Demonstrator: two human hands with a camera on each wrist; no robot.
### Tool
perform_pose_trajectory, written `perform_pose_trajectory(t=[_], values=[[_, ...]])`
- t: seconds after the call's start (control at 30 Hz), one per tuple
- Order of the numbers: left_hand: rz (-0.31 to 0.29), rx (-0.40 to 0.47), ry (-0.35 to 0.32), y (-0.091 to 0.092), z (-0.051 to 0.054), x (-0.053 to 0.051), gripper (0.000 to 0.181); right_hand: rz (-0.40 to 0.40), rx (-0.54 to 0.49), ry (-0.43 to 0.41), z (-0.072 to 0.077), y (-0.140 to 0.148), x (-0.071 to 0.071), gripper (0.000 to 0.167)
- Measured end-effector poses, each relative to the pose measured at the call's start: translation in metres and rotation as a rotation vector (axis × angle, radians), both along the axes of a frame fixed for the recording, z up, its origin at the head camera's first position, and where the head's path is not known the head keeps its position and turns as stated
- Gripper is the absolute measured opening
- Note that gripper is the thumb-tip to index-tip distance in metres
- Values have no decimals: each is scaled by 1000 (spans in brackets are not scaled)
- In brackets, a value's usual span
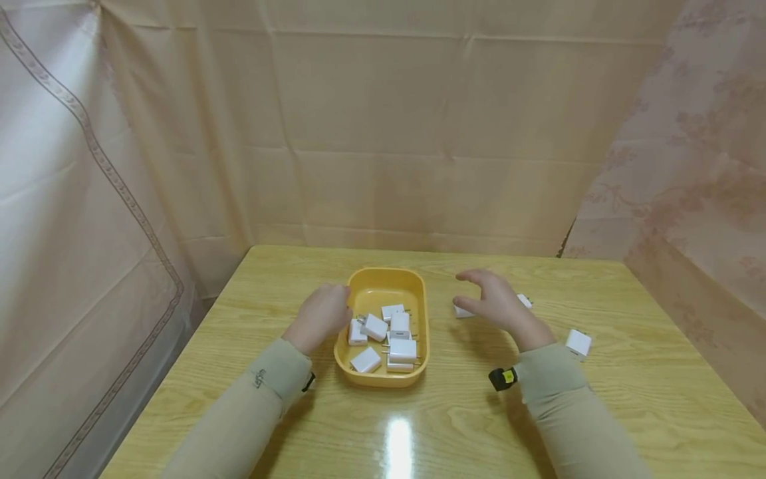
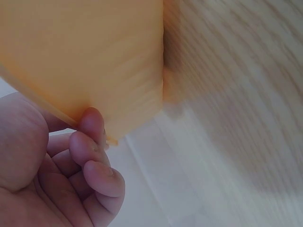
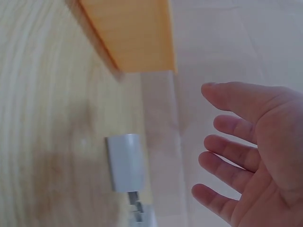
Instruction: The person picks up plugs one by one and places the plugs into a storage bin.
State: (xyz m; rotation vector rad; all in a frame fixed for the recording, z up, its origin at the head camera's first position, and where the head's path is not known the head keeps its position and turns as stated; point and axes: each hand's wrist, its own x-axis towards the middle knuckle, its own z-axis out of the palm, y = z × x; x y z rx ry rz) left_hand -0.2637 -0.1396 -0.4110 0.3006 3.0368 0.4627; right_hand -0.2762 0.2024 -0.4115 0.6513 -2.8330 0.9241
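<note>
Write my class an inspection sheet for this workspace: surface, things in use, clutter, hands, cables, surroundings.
Surface: glossy wood-grain table.
Things in use: yellow tray holding several white chargers; three more chargers visible on the table, right of the tray.
Clutter: nothing seen.
Hands: left hand pinches the tray's rim; right hand holds nothing, fingers apart, near the loose chargers.
Cables: nothing seen.
Surroundings: cloth hanging behind and at both sides.
</note>
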Motion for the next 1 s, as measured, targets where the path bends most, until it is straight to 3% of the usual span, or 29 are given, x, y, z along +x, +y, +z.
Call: perform_pose_trajectory(t=[0.3,0.5,1.0], values=[[-4,8,1,0,-1,0,28,-26,-35,-71,-22,-1,-4,51],[-5,8,7,0,-1,1,28,-9,-24,-29,-33,-1,-3,49],[-20,2,18,0,0,2,27,-72,88,4,-54,4,-2,50]])
